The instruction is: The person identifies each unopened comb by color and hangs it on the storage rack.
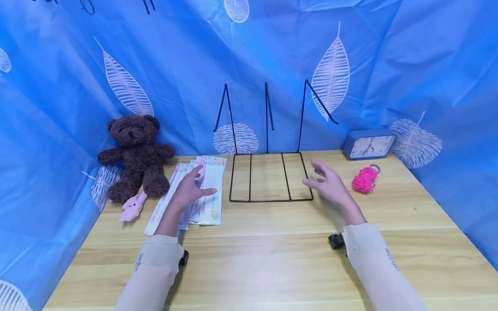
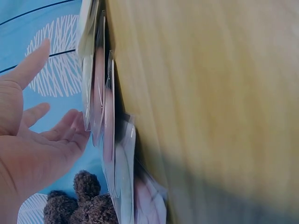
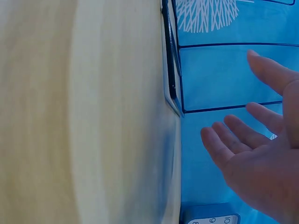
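Observation:
My left hand [image 1: 191,189] hovers over a fanned row of flat clear-plastic packets [image 1: 212,207], its thumb and fingers spread and holding nothing. In the left wrist view the packets [image 2: 110,116] overlap along the tabletop beside the fingers. A black wire rack [image 1: 271,201] stands between the two hands, with a flat base and three bent uprights at its back. Beside the rack's right edge, my right hand [image 1: 330,185] is raised with fingers apart and nothing in its grasp. The right wrist view shows this palm [image 3: 266,172] and the rack's dark wire [image 3: 229,111].
A brown teddy bear [image 1: 138,157] sits at the back left, with a small pink plush [image 1: 133,207] at its feet. At the back right are a blue clock [image 1: 368,144] and a bundle of pink cord [image 1: 365,179]. Blue patterned cloth [image 1: 186,65] hangs behind the wooden table [image 1: 256,259].

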A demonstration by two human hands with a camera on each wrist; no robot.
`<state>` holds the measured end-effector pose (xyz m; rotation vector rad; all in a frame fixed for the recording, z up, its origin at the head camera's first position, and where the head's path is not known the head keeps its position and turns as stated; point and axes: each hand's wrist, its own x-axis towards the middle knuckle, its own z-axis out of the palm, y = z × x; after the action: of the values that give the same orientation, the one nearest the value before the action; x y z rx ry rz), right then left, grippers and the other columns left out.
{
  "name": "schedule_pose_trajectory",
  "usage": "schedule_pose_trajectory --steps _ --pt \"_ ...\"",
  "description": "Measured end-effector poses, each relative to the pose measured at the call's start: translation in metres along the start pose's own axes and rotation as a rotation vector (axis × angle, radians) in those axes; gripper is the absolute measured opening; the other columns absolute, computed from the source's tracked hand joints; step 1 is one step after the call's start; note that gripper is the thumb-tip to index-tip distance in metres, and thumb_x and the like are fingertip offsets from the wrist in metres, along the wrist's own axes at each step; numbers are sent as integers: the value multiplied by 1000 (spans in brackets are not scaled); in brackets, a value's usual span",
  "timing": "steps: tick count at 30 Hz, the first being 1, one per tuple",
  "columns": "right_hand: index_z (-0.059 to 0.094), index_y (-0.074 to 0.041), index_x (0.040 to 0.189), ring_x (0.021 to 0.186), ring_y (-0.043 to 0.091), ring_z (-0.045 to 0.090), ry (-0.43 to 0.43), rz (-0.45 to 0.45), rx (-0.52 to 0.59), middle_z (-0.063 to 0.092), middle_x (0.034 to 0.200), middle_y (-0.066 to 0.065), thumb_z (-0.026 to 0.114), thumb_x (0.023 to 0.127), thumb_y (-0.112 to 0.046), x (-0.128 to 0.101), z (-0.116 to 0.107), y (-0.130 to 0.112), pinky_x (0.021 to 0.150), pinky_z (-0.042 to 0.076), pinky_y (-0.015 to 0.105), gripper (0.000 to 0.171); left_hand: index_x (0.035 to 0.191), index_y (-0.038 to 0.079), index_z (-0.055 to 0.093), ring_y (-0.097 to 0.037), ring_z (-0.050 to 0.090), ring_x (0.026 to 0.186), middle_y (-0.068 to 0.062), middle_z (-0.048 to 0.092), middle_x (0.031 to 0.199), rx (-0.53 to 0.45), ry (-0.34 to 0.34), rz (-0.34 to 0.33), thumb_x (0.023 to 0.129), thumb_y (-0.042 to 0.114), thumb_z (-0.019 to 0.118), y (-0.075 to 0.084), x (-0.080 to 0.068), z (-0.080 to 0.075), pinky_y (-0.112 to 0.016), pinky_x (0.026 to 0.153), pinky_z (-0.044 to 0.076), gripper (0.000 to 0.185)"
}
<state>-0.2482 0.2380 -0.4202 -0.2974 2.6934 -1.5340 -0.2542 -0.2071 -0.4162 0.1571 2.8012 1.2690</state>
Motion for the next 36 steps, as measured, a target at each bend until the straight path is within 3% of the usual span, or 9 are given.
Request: schedule_pose_trajectory --steps 4,14,20,25,29,36 --pt "30 2 156 142 48 34 -26 30 0 32 157 29 75 94 -27 0 -1 2 113 31 59 82 159 -1 23 -49 38 139 -33 35 154 18 -25 -22 85 21 84 1 1 1 -55 113 34 98" --pt "34 0 155 141 42 39 -58 143 71 39 155 25 77 92 -30 -1 3 14 114 30 59 82 153 -6 34 -48 48 130 -36 49 141 88 -9 -57 85 17 84 3 5 1 -56 107 40 88" --pt "38 3 152 137 42 43 -51 171 66 45 149 27 77 91 -26 0 6 21 112 33 56 78 151 -8 37 -45 51 125 -36 53 135 98 -6 -33 83 12 84 2 8 4 -54 107 41 85" --pt "40 6 150 135 42 45 -62 207 66 49 144 28 77 90 -18 -1 5 23 112 35 54 74 151 -5 39 -42 52 117 -31 55 127 162 -24 -34 81 16 87 7 7 7 -54 102 43 87" --pt "42 7 149 132 41 47 -60 211 52 51 142 29 77 90 -14 -1 4 23 110 38 52 72 152 -2 39 -38 49 112 -27 53 123 191 -22 -66 80 19 88 11 7 11 -53 100 42 89" --pt "47 10 144 122 40 53 -70 184 -25 56 134 29 79 88 -10 4 3 22 104 43 49 68 155 0 34 -37 49 114 -26 51 127 155 -12 -117 82 15 86 10 11 12 -51 103 41 91"
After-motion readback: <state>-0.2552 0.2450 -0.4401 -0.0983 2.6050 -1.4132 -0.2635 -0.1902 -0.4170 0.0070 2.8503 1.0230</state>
